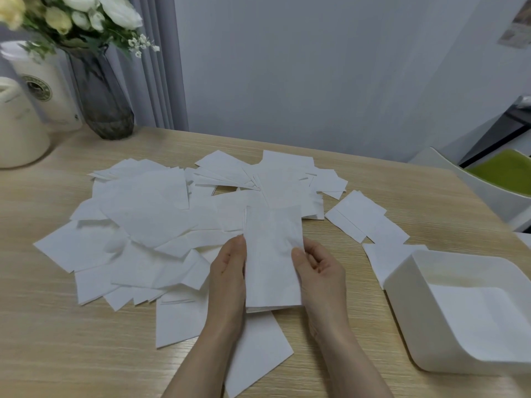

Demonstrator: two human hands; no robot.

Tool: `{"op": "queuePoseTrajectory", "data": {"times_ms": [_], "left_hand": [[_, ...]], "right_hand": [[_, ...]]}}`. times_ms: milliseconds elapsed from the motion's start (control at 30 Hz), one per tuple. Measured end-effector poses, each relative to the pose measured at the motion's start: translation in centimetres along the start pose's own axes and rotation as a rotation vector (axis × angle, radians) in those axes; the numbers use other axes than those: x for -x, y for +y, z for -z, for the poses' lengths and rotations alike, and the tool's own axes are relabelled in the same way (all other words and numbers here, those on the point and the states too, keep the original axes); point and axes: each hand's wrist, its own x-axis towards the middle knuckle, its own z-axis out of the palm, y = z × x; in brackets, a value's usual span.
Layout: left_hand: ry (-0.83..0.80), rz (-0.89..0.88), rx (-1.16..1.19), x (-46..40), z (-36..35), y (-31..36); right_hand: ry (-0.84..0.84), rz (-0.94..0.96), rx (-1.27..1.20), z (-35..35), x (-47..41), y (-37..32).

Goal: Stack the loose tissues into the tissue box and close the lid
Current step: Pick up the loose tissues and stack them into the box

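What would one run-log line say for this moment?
stage: gathering | left hand: holds tissue stack | right hand: holds same stack | tissue box: open, right of hands | loose tissues: spread on table

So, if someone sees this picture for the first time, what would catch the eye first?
First, the wide heap of loose white paper tissues spread over the light wooden table. Next, the left hand and right hand holding a neat folded stack of white tissues at centre. An open white plastic tissue box stands at the right.
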Motion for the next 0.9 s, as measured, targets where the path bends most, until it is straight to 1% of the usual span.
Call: {"op": "queuePoseTrajectory", "data": {"times_ms": [133,267,400,467,533,700,800,900], "left_hand": [[-0.04,-0.014,-0.038,0.2,0.1,-0.1],[0.016,-0.054,-0.081,0.2,0.1,-0.2],[0.075,-0.082,-0.047,0.1,-0.2,-0.1],[0.111,-0.088,-0.019,0.0,-0.6,0.0],[0.124,-0.093,0.0,0.2,-1.0,0.1],[0.098,-0.093,0.009,1.3,-2.3,-0.4],[0.102,-0.13,-0.018,1.7,-2.8,-0.6],[0.104,-0.128,-0.015,1.7,-3.0,-0.6]], "right_hand": [[-0.003,0.011,-0.006,0.2,0.0,0.0],[0.035,0.06,0.017,0.8,0.7,0.1],[0.096,0.129,0.133,1.8,1.9,1.2],[0.074,0.093,0.101,2.0,2.4,1.6],[0.018,0.056,0.054,1.9,2.8,2.0],[-0.081,0.084,0.103,1.5,3.6,2.0],[-0.093,0.102,0.101,1.5,3.8,1.7],[-0.049,0.073,0.033,1.8,3.7,1.5]]}}
